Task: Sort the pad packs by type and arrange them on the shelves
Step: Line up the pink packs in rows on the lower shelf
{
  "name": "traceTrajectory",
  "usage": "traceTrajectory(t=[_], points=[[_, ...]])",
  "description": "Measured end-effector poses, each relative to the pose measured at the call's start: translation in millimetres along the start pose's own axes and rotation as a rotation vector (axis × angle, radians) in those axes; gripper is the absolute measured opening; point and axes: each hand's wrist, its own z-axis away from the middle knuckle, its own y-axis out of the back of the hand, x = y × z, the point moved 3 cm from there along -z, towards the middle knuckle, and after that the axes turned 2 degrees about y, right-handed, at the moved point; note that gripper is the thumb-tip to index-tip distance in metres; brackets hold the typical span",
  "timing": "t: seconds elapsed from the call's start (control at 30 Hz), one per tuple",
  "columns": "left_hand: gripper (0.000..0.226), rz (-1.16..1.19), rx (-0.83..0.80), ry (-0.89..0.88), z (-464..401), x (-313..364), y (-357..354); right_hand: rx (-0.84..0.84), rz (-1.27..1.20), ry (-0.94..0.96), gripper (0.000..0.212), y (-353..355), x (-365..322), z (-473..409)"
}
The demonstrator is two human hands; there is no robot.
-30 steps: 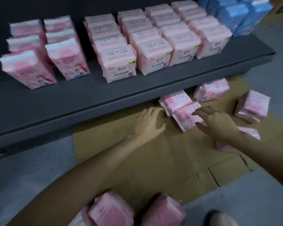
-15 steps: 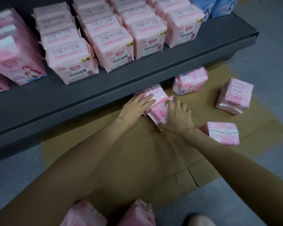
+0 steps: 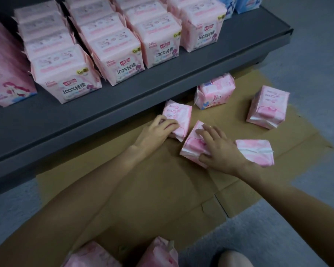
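Gripping floor packs: left hand (image 3: 158, 130), right hand (image 3: 218, 149); shelf packs (image 3: 123, 60) read "100%".

Beside right hand (image 3: 219, 149), to its right: one pack (image 3: 255, 152). Beyond it: two packs (image 3: 214, 91) on cardboard (image 3: 143, 189). Farther behind: stocked shelf (image 3: 85, 120).

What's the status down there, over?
Left hand gripping a soft pink pad pack on flattened cardboard. Right hand clasping another. Nothing blocking.

Dim light, grey carpeted floor (image 3: 307, 228), flattened brown cardboard (image 3: 152, 189), dark grey shelf (image 3: 85, 120).
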Motion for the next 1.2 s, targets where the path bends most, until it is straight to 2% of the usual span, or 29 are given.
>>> traceTrajectory(t=[0.13, 0.2, 0.3, 0.4, 0.5, 0.53, 0.6, 0.63, 0.73, 0.8, 0.87, 0.93, 0.97, 1.03, 1.1, 1.2], points=[[0.009, 0.134, 0.032, -0.019, 14, 1, 6, -0.032, 0.026, -0.005, 0.072, 3, 3, -6], [0.017, 0.166, 0.059, 0.027, 16, 3, 23, -0.020, -0.078, 0.017, 0.068, 5, 4, -8], [0.011, 0.237, 0.041, 0.210, 15, 3, 59, 0.064, -0.170, 0.046, 0.062, 14, 6, -7], [0.015, 0.275, -0.048, 0.336, 16, -3, 74, 0.275, -0.038, 0.050, 0.060, 24, 10, -6], [0.018, 0.240, -0.090, 0.345, 19, -5, 72, 0.346, 0.264, 0.076, 0.050, 21, 9, -7], [0.021, 0.208, -0.106, 0.334, 19, -5, 70, 0.331, 0.332, 0.043, 0.048, 21, 10, -10], [0.030, 0.148, -0.155, 0.359, 20, -6, 67, 0.221, 0.367, -0.042, 0.064, 21, 11, -16], [0.038, 0.126, -0.196, 0.403, 22, -7, 64, 0.181, 0.360, -0.076, 0.070, 21, 12, -20], [0.071, 0.032, -0.332, 0.499, 21, 2, 61, 0.111, 0.228, -0.167, 0.070, 25, 15, -31], [0.075, -0.011, -0.352, 0.490, 22, 8, 56, 0.146, 0.025, -0.202, 0.071, 31, 15, -34], [0.075, 0.026, -0.353, 0.488, 23, 6, 58, 0.162, -0.302, -0.264, 0.072, 41, 16, -31], [0.076, 0.110, -0.404, 0.491, 30, -4, 73, 0.098, -0.588, -0.280, 0.066, 43, 7, -27], [0.078, 0.155, -0.446, 0.479, 34, -8, 84, 0.064, -0.651, -0.255, 0.059, 46, 0, -23], [0.084, 0.187, -0.505, 0.468, 56, -21, 115, -0.005, -0.614, -0.146, 0.056, 54, -29, -19], [0.087, 0.163, -0.517, 0.465, 86, -37, 154, -0.052, -0.427, -0.045, 0.070, 64, -65, -18], [0.075, 0.138, -0.564, 0.433, 137, -63, 207, -0.106, -0.175, 0.081, 0.077, 73, -130, -27]])
